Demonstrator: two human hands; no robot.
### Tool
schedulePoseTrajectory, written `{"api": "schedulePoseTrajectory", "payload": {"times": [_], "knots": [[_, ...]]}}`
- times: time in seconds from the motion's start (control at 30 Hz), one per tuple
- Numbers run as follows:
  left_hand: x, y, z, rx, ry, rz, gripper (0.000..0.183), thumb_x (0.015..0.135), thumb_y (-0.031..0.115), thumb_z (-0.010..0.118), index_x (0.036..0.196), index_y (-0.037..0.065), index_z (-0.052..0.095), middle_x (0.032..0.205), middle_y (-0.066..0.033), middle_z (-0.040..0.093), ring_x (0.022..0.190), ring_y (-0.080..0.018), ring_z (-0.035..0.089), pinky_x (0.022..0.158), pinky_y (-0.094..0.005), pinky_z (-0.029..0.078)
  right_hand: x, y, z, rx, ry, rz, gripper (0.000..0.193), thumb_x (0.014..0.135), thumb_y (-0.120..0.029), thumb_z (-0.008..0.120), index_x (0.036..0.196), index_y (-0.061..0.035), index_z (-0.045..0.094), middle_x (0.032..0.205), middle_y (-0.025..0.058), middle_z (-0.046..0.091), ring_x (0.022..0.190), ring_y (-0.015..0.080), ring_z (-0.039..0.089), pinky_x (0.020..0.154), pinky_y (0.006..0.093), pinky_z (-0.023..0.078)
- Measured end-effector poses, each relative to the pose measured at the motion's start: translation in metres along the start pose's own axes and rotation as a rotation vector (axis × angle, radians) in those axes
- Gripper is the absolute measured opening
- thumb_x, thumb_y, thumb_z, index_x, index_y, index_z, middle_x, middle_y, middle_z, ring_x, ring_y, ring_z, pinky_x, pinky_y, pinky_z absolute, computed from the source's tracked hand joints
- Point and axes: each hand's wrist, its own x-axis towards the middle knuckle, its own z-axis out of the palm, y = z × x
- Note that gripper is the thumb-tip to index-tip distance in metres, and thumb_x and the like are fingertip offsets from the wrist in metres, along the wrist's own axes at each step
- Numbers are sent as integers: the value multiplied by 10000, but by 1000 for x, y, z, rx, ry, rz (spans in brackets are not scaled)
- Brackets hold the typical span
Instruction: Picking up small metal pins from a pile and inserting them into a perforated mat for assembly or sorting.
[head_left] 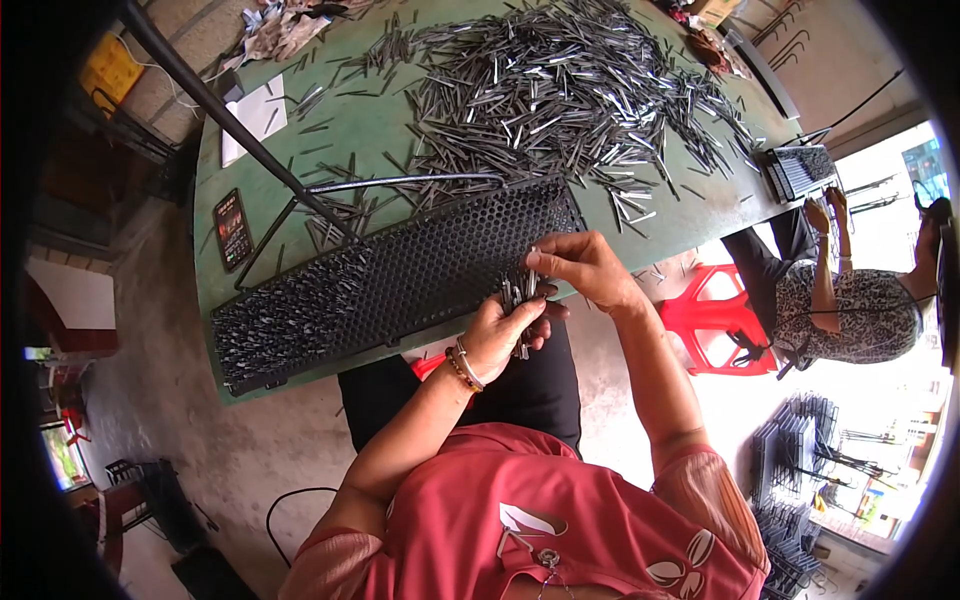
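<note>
Fingers of your left hand [493, 335] curl around a bundle of thin metal strips [516, 295]; your right hand [590, 268] pinches what looks like a single strip. Along the green table's [670, 228] near edge, your perforated black rack [440, 255] stands packed leftward, unfilled through middle and right, the loose strip heap [560, 90] beyond.

Wearer: red top [450, 515], short sleeves [708, 490] in paler pinkish fabric with fine pleats. White and tan leaf-like prints [683, 570] on front. Round ornament [548, 558] near neckline, thin chain or cord [553, 577], can't tell which. Black trousers [548, 395]. Left hand [490, 332]: pale bangle [465, 355], brown beaded bracelet [463, 372] at wrist.
</note>
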Motion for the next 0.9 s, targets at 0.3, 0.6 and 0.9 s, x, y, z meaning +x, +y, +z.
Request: {"api": "schedulePoseTrajectory", "payload": {"times": [0.3, 0.6, 0.9], "knots": [[4, -4, -7, -131, 87, -121, 266, 904, 148, 522, 1121, -6, 539, 879, -97, 611, 595, -43, 418, 476, -172, 345, 49, -2, -16, -351, 530, -384, 247, 840, -142, 655, 1029, 17, 642, 883, 72, 684, 800, 109, 625, 745, 232, 482], [3, 2, -10, -124, 249, 98, 265, 910, 252, 571, 1065, 36, 578, 838, -66, 624, 569, -28, 436, 447, -176, 344, 46, -9, -11, 74, 455, -332, 269, 874, -154, 623, 1051, 48, 619, 854, 85, 671, 764, 120, 621, 713, 240, 492], [6, 11, -6, -6, 225, 70, 198, 889, 218, 603, 972, 37, 604, 779, -27, 591, 546, -21, 416, 428, -170, 316, 14, -12, 4, -81, 121, -102, 245, 887, -154, 599, 1039, 35, 632, 883, 77, 674, 746, 106, 599, 684, 241, 473]]}}
